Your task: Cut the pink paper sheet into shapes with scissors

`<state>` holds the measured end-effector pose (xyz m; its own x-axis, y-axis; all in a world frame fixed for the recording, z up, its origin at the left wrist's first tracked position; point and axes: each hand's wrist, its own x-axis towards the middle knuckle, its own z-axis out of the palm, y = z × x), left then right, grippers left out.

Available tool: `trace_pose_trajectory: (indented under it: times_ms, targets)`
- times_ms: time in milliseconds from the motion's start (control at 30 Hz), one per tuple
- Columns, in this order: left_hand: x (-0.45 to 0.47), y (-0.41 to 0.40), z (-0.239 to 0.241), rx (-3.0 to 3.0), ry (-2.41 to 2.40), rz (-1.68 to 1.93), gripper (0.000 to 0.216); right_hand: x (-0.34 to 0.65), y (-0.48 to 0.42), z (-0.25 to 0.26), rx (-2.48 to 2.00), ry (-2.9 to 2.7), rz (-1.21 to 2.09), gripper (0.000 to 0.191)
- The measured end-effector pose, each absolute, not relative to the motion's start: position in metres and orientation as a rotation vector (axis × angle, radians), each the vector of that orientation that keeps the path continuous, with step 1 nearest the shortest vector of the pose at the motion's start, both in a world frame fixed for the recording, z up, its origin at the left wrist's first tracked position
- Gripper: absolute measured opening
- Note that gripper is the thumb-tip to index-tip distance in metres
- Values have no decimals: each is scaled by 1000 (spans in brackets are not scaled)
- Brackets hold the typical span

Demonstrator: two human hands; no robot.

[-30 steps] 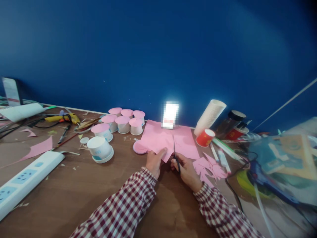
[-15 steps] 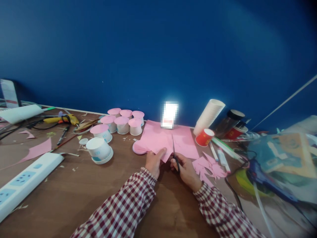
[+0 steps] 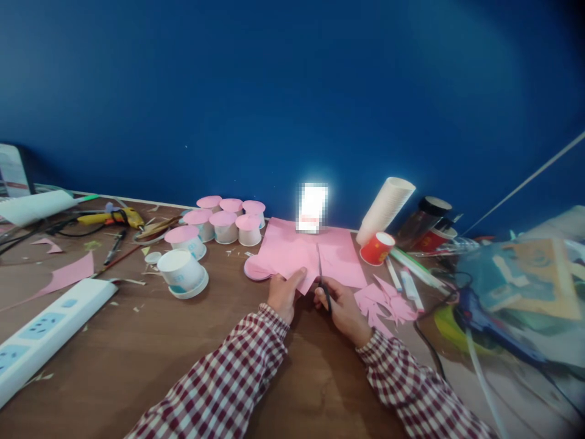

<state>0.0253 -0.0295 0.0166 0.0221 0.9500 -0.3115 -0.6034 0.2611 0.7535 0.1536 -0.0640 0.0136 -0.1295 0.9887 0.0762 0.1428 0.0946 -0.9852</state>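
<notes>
Pink paper point(image 3: 299, 259) and scissors point(image 3: 320, 270) in hands point(image 3: 282, 297), contact unclear

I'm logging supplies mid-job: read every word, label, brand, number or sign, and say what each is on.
None can be read.
Front red cup and rear red cup: gold markings, too small.
Frontmost white cup: blue print, too blurred.
Bright screen at centre: pixelated.
Device at far left: reddish band, nothing legible.
Plastic bag at right: coloured patches, too blurred.
Pink paper and scissors: no lettering visible.
</notes>
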Motion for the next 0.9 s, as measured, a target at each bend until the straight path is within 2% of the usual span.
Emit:
trace_pose_trajectory:
  times_ms: [900]
  targets:
    - [25, -29, 16, 494, 908, 1269, 37, 155, -63, 12, -1174, -1485, 1141, 35]
